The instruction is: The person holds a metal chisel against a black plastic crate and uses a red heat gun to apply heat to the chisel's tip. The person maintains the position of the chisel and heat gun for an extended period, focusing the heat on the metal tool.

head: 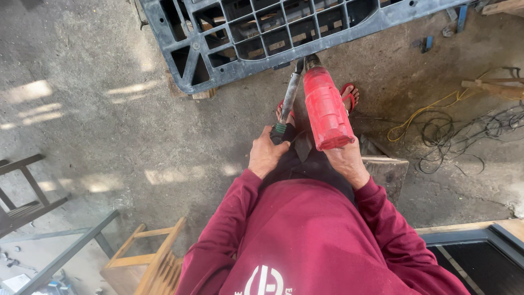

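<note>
Red heat gun gripped in right hand, left hand clasping screwdriver

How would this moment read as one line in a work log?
left hand: grips metal tool | right hand: holds red heat gun | both tips at black plastic grid panel

Ahead of my hands the black plastic pallet blocks the way, its edge just beyond the red power tool. To my left the concrete floor lies open until the dark chair and the wooden stool. To my right, tangled cables and a wooden block crowd the passage.
</note>
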